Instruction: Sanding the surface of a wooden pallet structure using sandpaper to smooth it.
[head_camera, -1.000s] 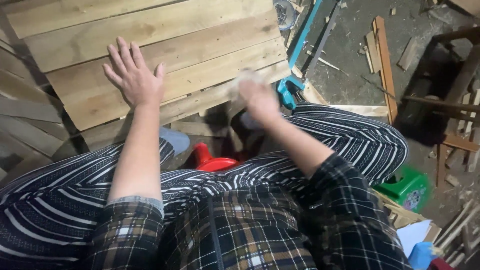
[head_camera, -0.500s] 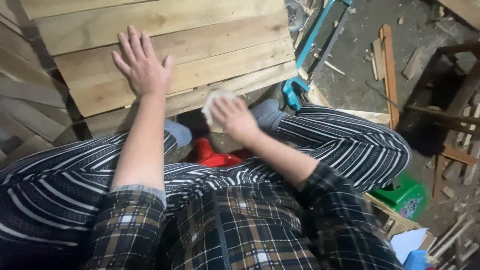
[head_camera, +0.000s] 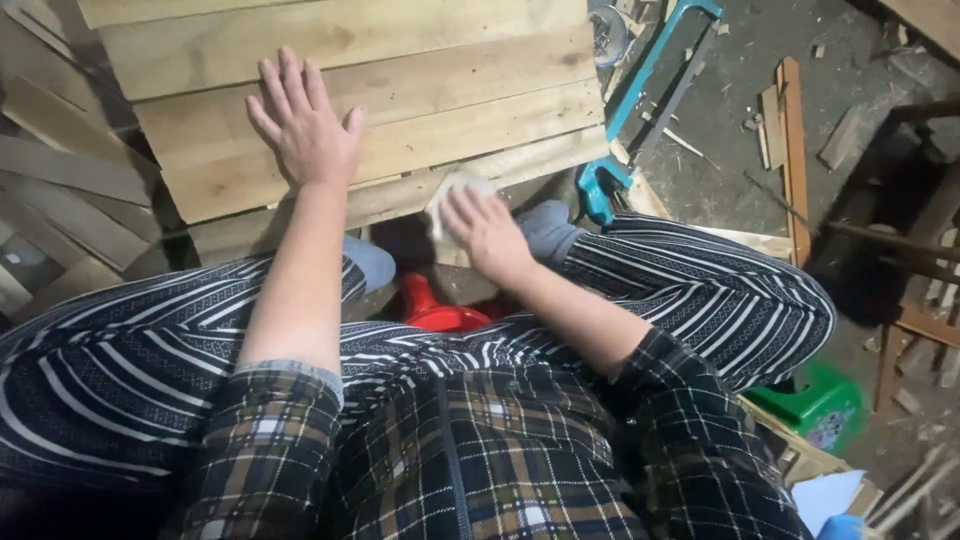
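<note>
Your left hand (head_camera: 305, 125) lies flat and open on the wooden panel (head_camera: 400, 110), fingers spread and palm down across the middle boards, holding nothing. Your right hand (head_camera: 485, 230) is at the panel's near edge, pressing a small pale pad (head_camera: 450, 190) against the lowest board; the pad looks like a piece of sandpaper or cloth, though it is blurred and mostly covered by your fingers, so its kind is hard to tell. The fingers curl loosely over it rather than closing into a fist. The panel is made of light planks side by side and sits just beyond your knees, tilted a little to the view. Your legs in striped trousers (head_camera: 700, 290) frame a red plastic thing (head_camera: 440, 310) on the floor between them, just below the right hand. To the right of the panel a teal-framed hacksaw (head_camera: 650, 100) lies on the dusty floor, its handle near your right knee. A green box (head_camera: 815, 405) sits by your right thigh, with loose wood offcuts (head_camera: 790, 130) scattered farther right.
</note>
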